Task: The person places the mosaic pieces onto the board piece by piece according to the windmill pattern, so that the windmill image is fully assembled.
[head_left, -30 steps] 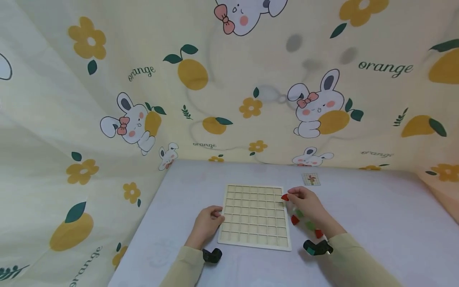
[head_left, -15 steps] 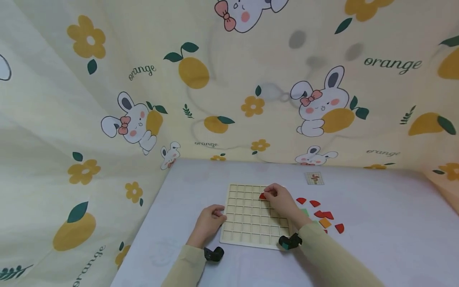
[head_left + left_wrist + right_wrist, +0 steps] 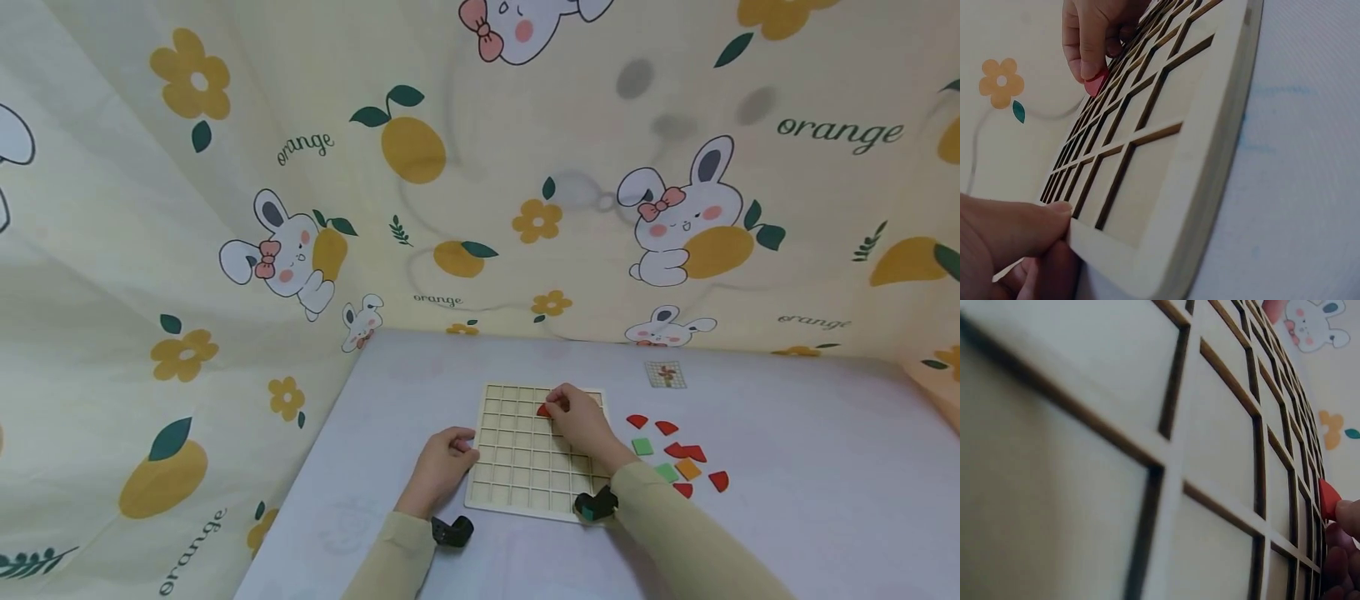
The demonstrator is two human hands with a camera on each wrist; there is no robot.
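My right hand [image 3: 583,421] pinches a red fan-shaped tile [image 3: 543,411] between thumb and fingertips. It is over the upper part of a pale wooden grid board [image 3: 517,471]. In the right wrist view, the red tile [image 3: 1329,499] is at the grid's far side, with its lower corner at the fingertips. My left hand [image 3: 438,467] holds the board's left edge. The left wrist view shows that thumb [image 3: 1054,215] on top of the rim and the fingers curled beside it. Whether the tile touches the board cannot be told.
Right of the board lie loose tiles: several red fan shapes [image 3: 666,427], green squares [image 3: 642,447] and an orange square [image 3: 687,469]. Behind them is a small card [image 3: 665,374] with a pinwheel-like pattern on a grid. A printed cloth [image 3: 495,283] hangs behind the white table.
My right hand has carried the red tile leftward from the board's right edge to above its upper squares. The loose tiles have come into fuller view. My left hand stays at the left edge.
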